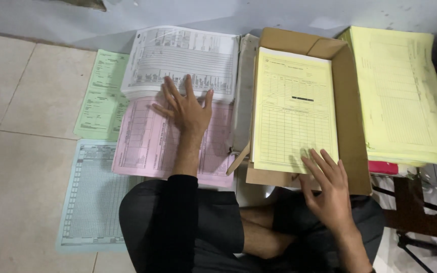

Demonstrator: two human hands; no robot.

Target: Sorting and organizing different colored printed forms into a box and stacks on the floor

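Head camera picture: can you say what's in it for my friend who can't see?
A seated person's left hand presses a white form stack above pink sheets; the right hand touches yellow forms inside a cardboard box.

A plain indoor room used for paperwork: stacks of printed forms (183, 60) in white, pink, green, blue and yellow lie on a pale tiled floor (21, 167) beside a bare wall (51, 20).
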